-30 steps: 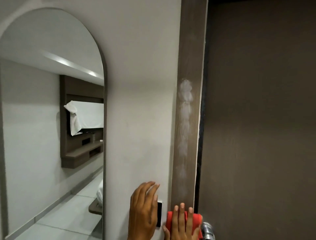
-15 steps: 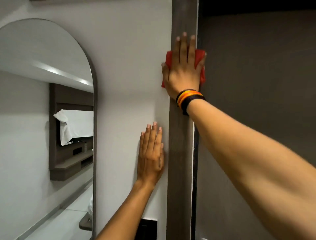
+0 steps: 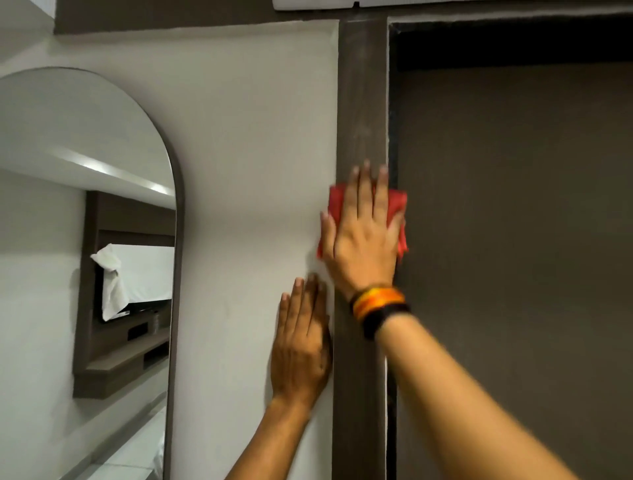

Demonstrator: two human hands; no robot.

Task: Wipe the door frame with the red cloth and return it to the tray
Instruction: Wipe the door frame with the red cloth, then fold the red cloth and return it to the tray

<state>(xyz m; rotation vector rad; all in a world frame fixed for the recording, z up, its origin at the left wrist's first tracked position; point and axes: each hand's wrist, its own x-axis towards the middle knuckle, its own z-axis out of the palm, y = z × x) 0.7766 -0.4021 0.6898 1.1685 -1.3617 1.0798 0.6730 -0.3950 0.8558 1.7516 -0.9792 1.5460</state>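
Observation:
The dark brown door frame (image 3: pixel 363 102) runs upright through the middle of the view. My right hand (image 3: pixel 361 236) lies flat on the red cloth (image 3: pixel 397 202) and presses it against the frame, a good way below the frame's top corner. Only the cloth's edges show around my fingers. My left hand (image 3: pixel 301 346) rests flat on the white wall just left of the frame, below my right hand, fingers together and holding nothing. The tray is out of view.
An arched mirror (image 3: pixel 85 240) hangs on the white wall (image 3: pixel 253 171) at the left, reflecting a room with a shelf unit. The dark brown door (image 3: pixel 513 240) fills the right side. A white fixture edge (image 3: pixel 342 4) shows at the top.
My right hand swept the cloth up the frame from the bottom of the view; the white smear is gone. My left hand moved up the wall. The view tilted upward.

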